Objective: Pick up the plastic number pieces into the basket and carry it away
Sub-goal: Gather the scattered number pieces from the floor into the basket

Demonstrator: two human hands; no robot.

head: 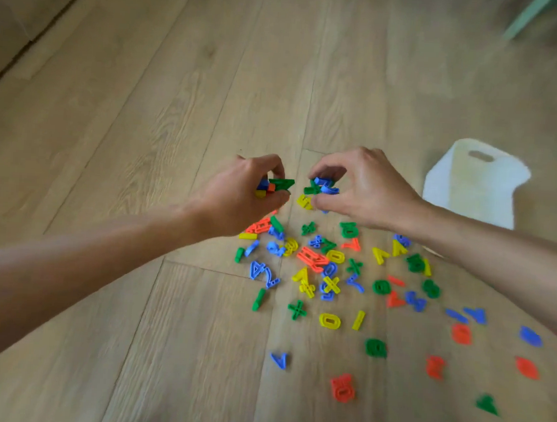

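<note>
Reaching forward, left hand (239,192), right hand (366,190), fingers curled around number pieces (320,190)

A light wood-grain plank floor (185,113) carries everything. Scattered across it lie small plastic number and sign pieces (332,269) in red, blue, green and yellow, thickest in the middle, thinning toward the lower right. A white plastic basket with a cut-out handle (477,184) sits on the floor just beyond the pieces, at right.
</note>
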